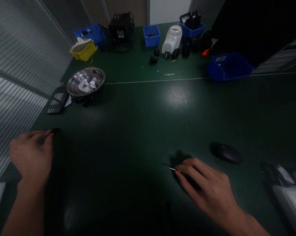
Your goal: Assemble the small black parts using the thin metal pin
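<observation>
1. Head view, right hand (pixel 208 186): I see thumb and fingers closed narrow on a thin pale rod (pixel 172 168), whose bare end points leftwards, low over the tabletop (pixel 128 124). The rod lies nearer the camera than the steel bowl (pixel 74 83) and well to its right.

2. Left hand (pixel 33 154): fingertips drawn together on a small dark piece (pixel 56 130), nearer the camera than the bowl and slightly to its left. I cannot tell whether the piece touches the tabletop; blur hides its shape.

3. Surroundings: crumpled white material (pixel 87 86) sits inside the bowl; a dark handheld device (pixel 56 103) lies just beside the bowl, on its left. A black mouse (pixel 228 153) rests far to the bowl's right and nearer the camera. A yellow bin (pixel 85 53) stands beyond the bowl.

4. Handling, in my judgement: the rod calls for a light pinch close behind its exposed end, since a loose hold could let it pivot. I would keep it low, with the wrist steady and the end in sight. The dark piece calls for a full fingertip grip, as so small a part could slip and be lost against the dark green surface.
</observation>
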{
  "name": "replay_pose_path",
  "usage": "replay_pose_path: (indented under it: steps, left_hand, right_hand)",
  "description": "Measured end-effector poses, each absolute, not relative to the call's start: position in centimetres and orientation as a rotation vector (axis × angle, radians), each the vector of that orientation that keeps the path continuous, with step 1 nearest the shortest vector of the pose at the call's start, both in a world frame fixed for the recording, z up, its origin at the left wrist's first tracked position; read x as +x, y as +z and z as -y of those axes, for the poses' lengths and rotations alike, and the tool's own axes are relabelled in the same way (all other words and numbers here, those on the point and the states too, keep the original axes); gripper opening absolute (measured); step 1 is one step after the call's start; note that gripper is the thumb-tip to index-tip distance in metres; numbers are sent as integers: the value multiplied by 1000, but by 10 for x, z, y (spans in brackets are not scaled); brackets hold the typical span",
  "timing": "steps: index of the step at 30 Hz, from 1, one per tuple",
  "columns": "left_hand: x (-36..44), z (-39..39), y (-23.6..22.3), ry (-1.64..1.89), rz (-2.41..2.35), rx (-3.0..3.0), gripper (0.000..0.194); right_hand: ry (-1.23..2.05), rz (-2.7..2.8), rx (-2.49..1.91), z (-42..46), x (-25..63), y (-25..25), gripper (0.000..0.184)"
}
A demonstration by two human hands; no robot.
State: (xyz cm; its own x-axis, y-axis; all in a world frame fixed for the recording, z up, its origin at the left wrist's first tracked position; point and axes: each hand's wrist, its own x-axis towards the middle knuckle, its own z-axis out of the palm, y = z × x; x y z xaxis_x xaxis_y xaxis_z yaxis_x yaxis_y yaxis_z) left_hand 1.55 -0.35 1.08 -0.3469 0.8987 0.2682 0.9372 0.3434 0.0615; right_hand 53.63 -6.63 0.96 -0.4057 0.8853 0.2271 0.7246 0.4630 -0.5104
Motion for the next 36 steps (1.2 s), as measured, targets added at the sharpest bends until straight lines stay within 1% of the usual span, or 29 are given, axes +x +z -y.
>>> replay_pose_path:
  steps: [3,5,7,9,11,12,13,14,17,19,24,30,34,36]
  left_hand:
    - [12,3,10,-161,2340,-1631,49]
    - [11,1,10,-152,2378,-1613,47]
    - [20,-2,12,-264,2388,-1627,44]
    - [48,-4,18,-494,2339,-1734,38]
    - [96,-2,23,-784,2244,-1986,32]
    - [125,1,25,-888,2166,-2185,25]
    - [155,6,26,-948,2052,-2433,18]
    - [185,10,25,-972,1964,-2685,16]
    - [255,24,14,-1127,1612,-3266,23]
    - [277,28,5,-1184,1521,-3415,21]
    - [279,26,-3,-1197,1574,-3486,17]
    - [276,28,2,-1112,1610,-3470,26]
    - [278,28,2,-1156,1534,-3454,19]
    - [278,28,1,-1178,1507,-3434,19]
  right_hand:
    - [456,2246,-1337,66,536,10,20]
    - [455,2240,-1334,66,535,10,20]
    - [456,2238,-1335,66,534,10,20]
    - [464,2236,-1334,66,533,11,20]
    - [478,2233,-1327,66,532,11,19]
    - [486,2229,-1321,66,532,11,18]
    - [496,2224,-1316,67,532,12,18]
    - [506,2216,-1313,67,532,12,17]
    - [531,2183,-1300,69,531,14,16]
    - [533,2167,-1287,70,531,15,15]
    - [515,2177,-1298,71,530,13,14]
    - [475,2215,-1308,73,532,7,15]
    - [471,2219,-1304,72,532,7,15]
    - [465,2218,-1295,72,531,7,15]
